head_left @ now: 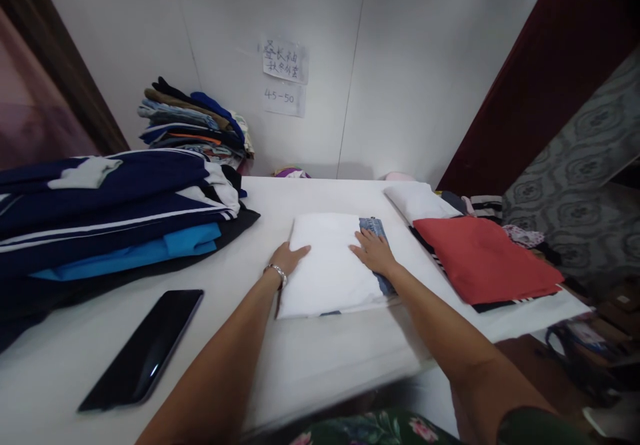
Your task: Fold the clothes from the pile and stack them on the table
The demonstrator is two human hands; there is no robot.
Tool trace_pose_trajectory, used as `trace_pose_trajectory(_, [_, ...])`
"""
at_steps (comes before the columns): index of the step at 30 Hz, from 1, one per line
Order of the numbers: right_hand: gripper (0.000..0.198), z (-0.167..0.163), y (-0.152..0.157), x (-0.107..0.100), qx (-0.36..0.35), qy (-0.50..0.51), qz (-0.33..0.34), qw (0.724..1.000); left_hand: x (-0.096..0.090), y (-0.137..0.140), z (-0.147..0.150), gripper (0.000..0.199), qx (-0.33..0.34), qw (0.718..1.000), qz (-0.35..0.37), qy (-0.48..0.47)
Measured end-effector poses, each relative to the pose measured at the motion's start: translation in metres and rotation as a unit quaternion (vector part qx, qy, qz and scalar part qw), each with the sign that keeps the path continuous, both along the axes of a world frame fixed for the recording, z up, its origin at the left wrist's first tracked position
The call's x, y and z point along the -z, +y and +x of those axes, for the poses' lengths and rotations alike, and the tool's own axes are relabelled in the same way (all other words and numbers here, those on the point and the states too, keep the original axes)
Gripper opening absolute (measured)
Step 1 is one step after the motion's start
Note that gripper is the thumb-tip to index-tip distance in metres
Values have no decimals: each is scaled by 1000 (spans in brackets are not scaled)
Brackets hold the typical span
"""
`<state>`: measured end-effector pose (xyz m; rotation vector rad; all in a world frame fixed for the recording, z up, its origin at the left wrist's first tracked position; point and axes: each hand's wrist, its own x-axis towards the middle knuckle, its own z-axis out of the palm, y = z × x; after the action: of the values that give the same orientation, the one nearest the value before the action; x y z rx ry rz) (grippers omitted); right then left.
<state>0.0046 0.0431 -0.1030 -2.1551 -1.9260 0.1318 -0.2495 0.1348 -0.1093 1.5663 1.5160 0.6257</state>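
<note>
A white garment (330, 265), folded into a flat rectangle, lies on the white table in front of me. Along its right side runs a strip of blue denim-like cloth (373, 225). My left hand (290, 257), with a bracelet at the wrist, rests at the garment's left edge, thumb stretched over the top; its other fingers are partly hidden. My right hand (374, 251) lies flat with fingers spread across the right edge, touching both the white cloth and the blue strip. Neither hand lifts the garment.
Navy and blue clothes (115, 211) are heaped at the left, with a folded stack (193, 121) behind. A black phone (143, 348) lies at the front left. On the right are a red folded garment (487, 258) and a white folded piece (423, 203). Handwritten papers (284, 61) hang on the wall.
</note>
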Motion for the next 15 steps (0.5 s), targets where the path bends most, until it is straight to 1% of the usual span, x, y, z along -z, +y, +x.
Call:
trace_pose_trajectory(5, [60,11,19,-10,4,35,-38,999,1,0,0,49,2,1000,-1,4])
trace_pose_trajectory(8, [60,19,34,-13,19,36,-41,998,1,1,-1,49,-5,1000,-4,0])
trace_pose_trajectory(11, [64,26,44,-10,41,64,-38,996,2,3,-1,46,-16,1000,2,6])
trace_pose_trajectory(15, [72,32,48,-4,57,90,-54,993,4,5,-1,45,-13,1000,11,14])
